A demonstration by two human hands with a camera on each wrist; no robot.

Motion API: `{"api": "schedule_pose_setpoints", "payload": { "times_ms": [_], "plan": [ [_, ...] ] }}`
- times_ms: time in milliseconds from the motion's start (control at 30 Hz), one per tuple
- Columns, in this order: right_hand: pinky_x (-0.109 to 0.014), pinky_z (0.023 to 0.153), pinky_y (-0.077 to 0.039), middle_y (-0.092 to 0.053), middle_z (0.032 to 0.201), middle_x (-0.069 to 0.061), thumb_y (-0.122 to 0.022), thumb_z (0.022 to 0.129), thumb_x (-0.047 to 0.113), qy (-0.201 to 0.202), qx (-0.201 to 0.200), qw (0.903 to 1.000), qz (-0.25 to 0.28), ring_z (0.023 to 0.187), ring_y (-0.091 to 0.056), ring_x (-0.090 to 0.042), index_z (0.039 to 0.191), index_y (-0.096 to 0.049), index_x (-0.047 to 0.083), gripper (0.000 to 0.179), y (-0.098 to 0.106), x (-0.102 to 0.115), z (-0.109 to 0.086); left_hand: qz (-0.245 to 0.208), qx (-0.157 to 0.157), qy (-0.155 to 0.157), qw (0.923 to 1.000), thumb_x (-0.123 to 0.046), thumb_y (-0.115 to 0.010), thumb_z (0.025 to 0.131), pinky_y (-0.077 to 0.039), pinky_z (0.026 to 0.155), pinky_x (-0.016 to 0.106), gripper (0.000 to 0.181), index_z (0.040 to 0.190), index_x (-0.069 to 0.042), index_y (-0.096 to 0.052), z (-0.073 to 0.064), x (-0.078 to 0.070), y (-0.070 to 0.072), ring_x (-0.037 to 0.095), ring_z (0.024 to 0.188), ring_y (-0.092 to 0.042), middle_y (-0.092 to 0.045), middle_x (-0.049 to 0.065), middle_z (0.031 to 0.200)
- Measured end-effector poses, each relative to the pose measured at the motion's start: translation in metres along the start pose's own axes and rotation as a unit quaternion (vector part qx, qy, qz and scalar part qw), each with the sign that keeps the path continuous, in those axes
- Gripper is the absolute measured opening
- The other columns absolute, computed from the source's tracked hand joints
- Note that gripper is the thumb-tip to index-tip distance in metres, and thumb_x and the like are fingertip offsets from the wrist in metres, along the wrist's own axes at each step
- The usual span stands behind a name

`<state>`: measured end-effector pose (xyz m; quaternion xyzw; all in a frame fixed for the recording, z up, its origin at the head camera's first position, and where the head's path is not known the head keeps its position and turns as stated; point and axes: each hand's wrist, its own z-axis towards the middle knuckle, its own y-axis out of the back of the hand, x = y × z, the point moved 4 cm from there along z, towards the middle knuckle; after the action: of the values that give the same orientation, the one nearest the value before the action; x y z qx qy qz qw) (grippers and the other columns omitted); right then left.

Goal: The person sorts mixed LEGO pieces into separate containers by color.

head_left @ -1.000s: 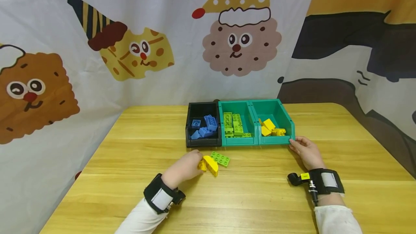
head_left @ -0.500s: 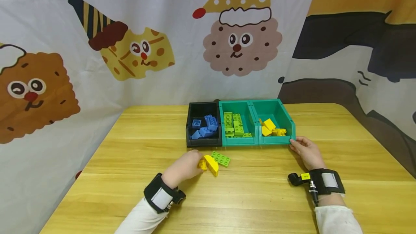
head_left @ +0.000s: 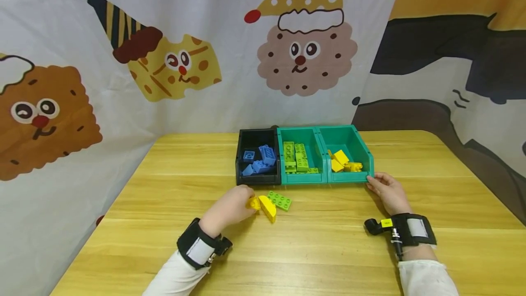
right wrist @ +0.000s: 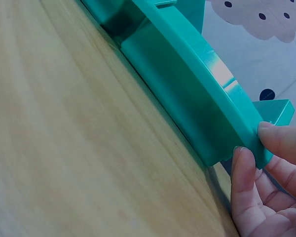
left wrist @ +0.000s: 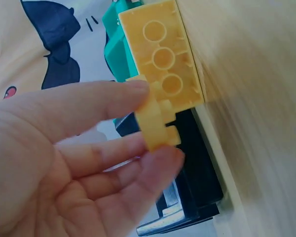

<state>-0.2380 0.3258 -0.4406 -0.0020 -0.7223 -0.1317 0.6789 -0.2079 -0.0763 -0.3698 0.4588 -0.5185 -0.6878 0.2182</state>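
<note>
My left hand (head_left: 231, 210) pinches a small yellow toy brick (left wrist: 155, 121) between thumb and fingertips, in front of the black bin (head_left: 258, 179). Right beside it a yellow half-round brick (head_left: 268, 208) lies on its side; its hollow underside shows in the left wrist view. A flat lime-green studded brick (head_left: 280, 200) lies just behind that one. My right hand (head_left: 388, 192) grips the front right corner of the right-hand teal bin (right wrist: 187, 94), thumb on the rim and fingers below. Yellow bricks (head_left: 340, 157) lie inside this bin.
Three bins stand side by side at the back of the wooden table (head_left: 312, 250). Blue bricks (head_left: 261, 166) lie in the black one, lime-green bricks (head_left: 301, 161) in the middle teal bin (head_left: 302, 178). A printed cloth (head_left: 238, 67) hangs behind the table.
My left hand has shifted slightly up and left in the head view with the small yellow brick, away from the half-round one. The right hand keeps its hold on the bin corner.
</note>
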Motion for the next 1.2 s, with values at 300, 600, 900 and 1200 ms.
{"api": "schedule_pose_setpoints", "payload": {
  "times_ms": [300,600,900,1200],
  "plan": [
    [-0.01,0.076,-0.048,-0.052,0.089,0.013,-0.057,0.095,0.025,0.007,0.002,1.0,-0.001,0.082,-0.054,0.007,0.116,-0.046,-0.003,0.037,0.002,0.002,-0.001,-0.021,-0.077,-0.045,0.9958,-0.018,-0.077,0.077,-0.049,0.069,0.023,0.032,0.102,-0.002,-0.065,0.005,-0.026,0.009,0.013,0.077,-0.054,-0.064,0.006,0.094],
    [-0.01,0.077,-0.049,-0.053,0.09,0.013,-0.058,0.094,0.022,0.013,0.008,0.9998,0.015,0.084,-0.055,0.007,0.115,-0.046,-0.004,0.035,0.001,0.001,0.001,-0.051,-0.127,-0.041,0.9898,-0.021,-0.074,0.082,-0.047,0.066,0.02,0.034,0.108,-0.004,-0.061,0.025,-0.054,0.026,0.014,0.079,-0.053,-0.059,0.003,0.096],
    [-0.011,0.077,-0.049,-0.055,0.088,0.014,-0.059,0.094,0.02,0.014,0.008,0.9994,0.031,0.083,-0.055,0.006,0.114,-0.047,-0.003,0.033,-0.001,0.001,0.001,-0.089,-0.124,-0.021,0.988,-0.019,-0.068,0.088,-0.049,0.07,0.019,0.04,0.123,-0.005,-0.055,0.05,-0.066,0.037,0.014,0.083,-0.053,-0.053,0.007,0.11],
    [-0.011,0.076,-0.049,-0.055,0.09,0.011,-0.06,0.093,0.023,0.006,0.008,0.9993,0.037,0.082,-0.056,0.006,0.115,-0.046,-0.004,0.038,-0.001,0.002,0.0,-0.109,-0.124,-0.036,0.9857,-0.019,-0.068,0.088,-0.047,0.067,0.016,0.039,0.122,-0.006,-0.056,0.077,-0.082,0.038,0.014,0.08,-0.053,-0.057,0.007,0.105]
  ]
}}
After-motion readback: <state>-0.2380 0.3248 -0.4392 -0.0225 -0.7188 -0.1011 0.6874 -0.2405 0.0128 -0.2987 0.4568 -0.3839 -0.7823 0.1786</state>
